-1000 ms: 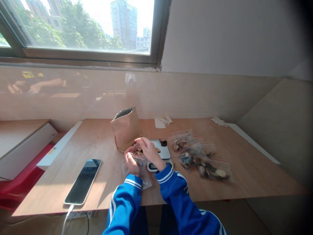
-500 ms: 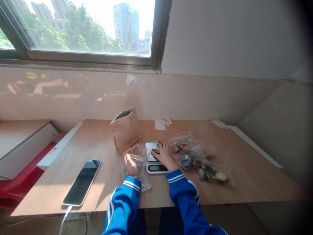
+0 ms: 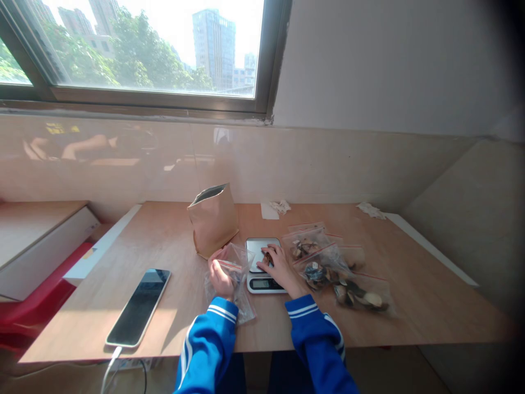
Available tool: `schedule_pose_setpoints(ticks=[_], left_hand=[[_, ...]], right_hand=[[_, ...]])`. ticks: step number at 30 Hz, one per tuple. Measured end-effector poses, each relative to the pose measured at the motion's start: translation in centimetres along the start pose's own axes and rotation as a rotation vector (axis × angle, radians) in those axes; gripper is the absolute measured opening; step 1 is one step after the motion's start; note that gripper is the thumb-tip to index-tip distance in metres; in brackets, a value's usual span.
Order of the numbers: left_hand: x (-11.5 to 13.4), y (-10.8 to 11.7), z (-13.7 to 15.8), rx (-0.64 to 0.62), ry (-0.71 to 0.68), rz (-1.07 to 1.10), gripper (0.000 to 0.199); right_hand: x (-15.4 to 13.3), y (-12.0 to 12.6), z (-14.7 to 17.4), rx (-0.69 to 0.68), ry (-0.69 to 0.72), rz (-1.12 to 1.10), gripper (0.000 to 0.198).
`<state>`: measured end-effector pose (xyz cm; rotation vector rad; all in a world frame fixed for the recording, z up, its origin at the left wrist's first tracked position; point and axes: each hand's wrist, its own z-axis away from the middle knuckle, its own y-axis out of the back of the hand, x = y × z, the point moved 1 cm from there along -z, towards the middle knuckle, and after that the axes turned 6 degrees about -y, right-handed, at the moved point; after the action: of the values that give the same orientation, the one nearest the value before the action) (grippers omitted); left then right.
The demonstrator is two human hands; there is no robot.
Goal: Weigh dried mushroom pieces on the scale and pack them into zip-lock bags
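A white digital kitchen scale (image 3: 253, 287) with a silver plate lies on the table in front of me. My right hand (image 3: 282, 269) is over the plate, its fingers curled round a small brown piece (image 3: 267, 258), perhaps a dried slice; its kind is too small to tell. On the scale's left side, my left hand (image 3: 222, 280) is closed on a clear zip bag (image 3: 246, 309) with a red seal line. The bag looks flat, and its mouth leans towards the plate. Just behind my left hand stands an open brown paper pouch (image 3: 214, 221).
Several clear zip bags (image 3: 363, 295) of dark and pale dried pieces lie right of the scale. A phone (image 3: 139, 309) with a white cable rests at the left. White paper (image 3: 269, 211) and crumpled tissue (image 3: 371, 210) lie along the back of the wooden table (image 3: 422, 306).
My right hand has shifted slightly right and drawn its fingers together round the brown piece on the plate. My left hand stays on the bag. The whole view has tilted slightly.
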<state>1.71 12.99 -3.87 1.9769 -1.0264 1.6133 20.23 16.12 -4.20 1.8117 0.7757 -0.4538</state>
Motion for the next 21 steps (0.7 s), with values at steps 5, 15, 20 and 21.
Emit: schedule_pose_setpoints(ticks=[5,15,20,21], left_hand=[[0.6,-0.1,0.1,-0.01,0.014,0.051,0.044],[0.1,0.1,-0.1,-0.007,0.011,0.023,0.038],[-0.1,0.1,-0.2,0.013,0.02,0.026,0.038],[0.0,0.1,-0.2,0.013,0.023,0.034,0.039]], right_hand=[[0.3,1.0,0.0,-0.1,0.045,-0.057,0.016],[-0.8,1.3,-1.6,-0.052,0.024,-0.074,0.006],[-1.1,1.5,-2.5,0.004,-0.023,-0.098,0.015],[-1.1,1.6,-2.6,0.021,-0.04,-0.101,0.016]])
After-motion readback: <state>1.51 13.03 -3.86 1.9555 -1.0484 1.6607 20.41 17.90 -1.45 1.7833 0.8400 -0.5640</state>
